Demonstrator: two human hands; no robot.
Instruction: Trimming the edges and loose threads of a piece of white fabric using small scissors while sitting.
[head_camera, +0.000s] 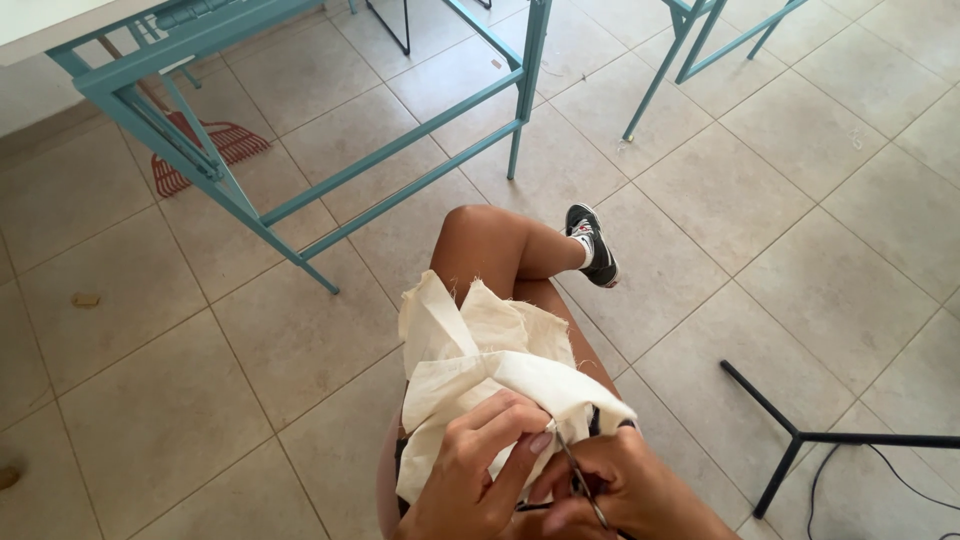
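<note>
A crumpled cream cloth (480, 350) with frayed edges is draped over the lap, pinched at its lower fold by the left hand (478, 470). Small scissors (580, 480) are gripped closed-fisted by the right hand (625, 490) against the fold.

A workshop or classroom: tiled floor (800, 250), teal metal table frames (400, 150), a rake (215, 150) leaning beneath

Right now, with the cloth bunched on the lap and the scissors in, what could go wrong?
1. The left hand pinches the cream woven cloth right beside the small metal scissors in the right hand; a fingertip could get nicked.
2. The cloth is folded over itself, so the blades might catch a hidden layer.
</note>
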